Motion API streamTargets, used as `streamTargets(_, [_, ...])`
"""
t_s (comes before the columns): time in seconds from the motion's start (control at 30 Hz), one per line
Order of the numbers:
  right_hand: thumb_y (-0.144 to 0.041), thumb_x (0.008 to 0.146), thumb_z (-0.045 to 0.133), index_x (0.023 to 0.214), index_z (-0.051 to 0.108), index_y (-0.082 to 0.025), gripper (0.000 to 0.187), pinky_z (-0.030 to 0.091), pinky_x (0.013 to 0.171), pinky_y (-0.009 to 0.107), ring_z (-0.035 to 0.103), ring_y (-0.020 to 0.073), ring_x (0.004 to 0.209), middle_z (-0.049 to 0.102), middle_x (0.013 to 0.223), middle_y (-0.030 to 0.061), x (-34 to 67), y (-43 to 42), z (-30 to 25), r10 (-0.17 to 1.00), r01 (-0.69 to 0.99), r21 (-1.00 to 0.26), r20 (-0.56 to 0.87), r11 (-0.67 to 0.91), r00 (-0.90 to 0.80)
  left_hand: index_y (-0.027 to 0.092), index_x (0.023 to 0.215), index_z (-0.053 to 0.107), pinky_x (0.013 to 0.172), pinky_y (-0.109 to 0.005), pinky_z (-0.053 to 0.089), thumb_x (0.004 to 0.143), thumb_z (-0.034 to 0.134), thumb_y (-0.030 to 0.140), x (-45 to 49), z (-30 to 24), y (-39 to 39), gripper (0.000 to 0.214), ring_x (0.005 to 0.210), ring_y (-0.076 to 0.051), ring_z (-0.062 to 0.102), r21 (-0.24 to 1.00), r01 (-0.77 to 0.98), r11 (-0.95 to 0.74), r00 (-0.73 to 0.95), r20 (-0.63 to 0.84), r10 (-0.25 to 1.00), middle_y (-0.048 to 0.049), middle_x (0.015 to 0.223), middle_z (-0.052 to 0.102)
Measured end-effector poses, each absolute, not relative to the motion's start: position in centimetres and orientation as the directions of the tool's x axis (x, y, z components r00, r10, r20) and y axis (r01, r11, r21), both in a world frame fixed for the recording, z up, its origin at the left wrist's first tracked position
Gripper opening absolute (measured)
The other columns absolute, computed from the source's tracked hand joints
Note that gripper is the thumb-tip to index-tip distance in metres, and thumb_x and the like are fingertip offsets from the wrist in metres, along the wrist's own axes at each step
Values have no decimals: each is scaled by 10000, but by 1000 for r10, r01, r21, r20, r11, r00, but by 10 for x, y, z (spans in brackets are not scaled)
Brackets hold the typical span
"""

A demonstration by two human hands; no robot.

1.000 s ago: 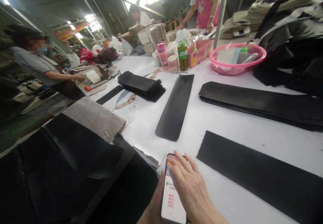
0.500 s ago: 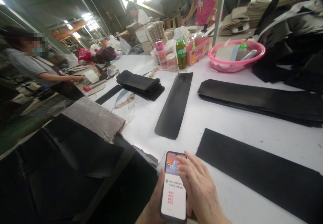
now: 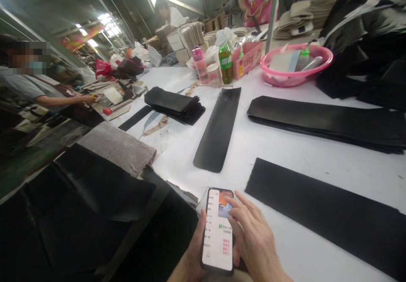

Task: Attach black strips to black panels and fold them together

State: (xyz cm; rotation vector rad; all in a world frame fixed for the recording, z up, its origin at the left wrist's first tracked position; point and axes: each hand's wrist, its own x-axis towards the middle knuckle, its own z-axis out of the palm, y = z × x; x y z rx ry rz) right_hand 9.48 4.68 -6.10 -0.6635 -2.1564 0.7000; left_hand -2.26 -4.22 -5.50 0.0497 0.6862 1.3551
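A smartphone with a lit screen is held upright at the bottom middle, above the table's near edge. My left hand is closed around it, thumb along its left side and the other fingers mostly hidden behind. Over the upper right of the screen lies my right hand, its fingers stretched out and a fingertip at the glass; it grips nothing. To the right of the phone a wide black strip lies flat. Beyond the phone lies a narrower black strip.
Stacks of black pieces and long black strips lie on the white table. Behind are a green bottle, a pink box and a pink basin. Black sheets hang at left. Co-workers stand left and behind.
The screen page has slid right, with another page showing at its left. My right fingers have shifted slightly right. The view has tilted a little; a co-worker's hands in the back have come together.
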Motion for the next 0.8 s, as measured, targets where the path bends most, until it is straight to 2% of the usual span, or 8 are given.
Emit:
streamTargets(0.13, [-160,951,484,966,532,-187,57,493,972,403,436,243,1312,618,1247,79,93,46,-59,648,229,-661,501,714,-574,42,1253,566,594,-291,407,902,88,691,-20,-55,-41,879,592,-206,614,396,-885,246,86,-380,921,-131,667,656])
streamTargets(0.2, [-158,950,484,962,532,-188,58,496,967,405,444,244,1305,620,1243,81,93,47,-59,650,233,-664,491,710,-581,28,1208,592,572,-282,399,900,61,688,-20,-56,-41,902,577,-200,614,390,-888,244,89,-375,923,-135,650,652])
streamTargets(0.3, [-157,943,496,963,539,-187,56,506,950,407,468,244,1284,639,1211,85,95,49,-59,661,233,-667,510,708,-550,61,1235,578,582,-284,415,904,63,686,-20,-59,-42,874,609,-200,630,387,-896,217,58,-384,922,-132,715,674])
streamTargets(0.47, [-160,930,515,950,565,-198,66,497,958,426,476,248,1277,644,1207,73,104,49,-59,689,249,-697,468,673,-553,-13,1239,549,572,-299,422,845,72,763,-24,-66,-44,992,624,-234,638,425,-862,275,101,-387,917,-183,753,677])
streamTargets(0.6, [-155,925,521,964,577,-207,86,476,986,432,461,244,1290,637,1225,58,112,43,-58,710,253,-740,401,624,-580,48,1374,425,600,-322,444,853,144,762,-27,-71,-48,927,667,-257,652,406,-872,272,104,-391,915,-176,847,689])
streamTargets(0.7, [-143,921,527,985,577,-200,99,472,992,425,453,245,1298,629,1238,67,117,39,-55,705,234,-757,383,610,-598,45,1367,432,643,-346,462,851,225,762,-29,-72,-50,907,713,-274,663,372,-885,278,120,-396,910,-176,875,690])
streamTargets(0.8, [-127,914,534,1011,575,-185,120,475,990,419,446,252,1305,630,1233,82,122,36,-53,677,196,-754,402,627,-617,71,1356,460,716,-366,479,879,267,720,-30,-70,-52,828,827,-280,667,315,-918,242,90,-428,899,-191,1028,676])
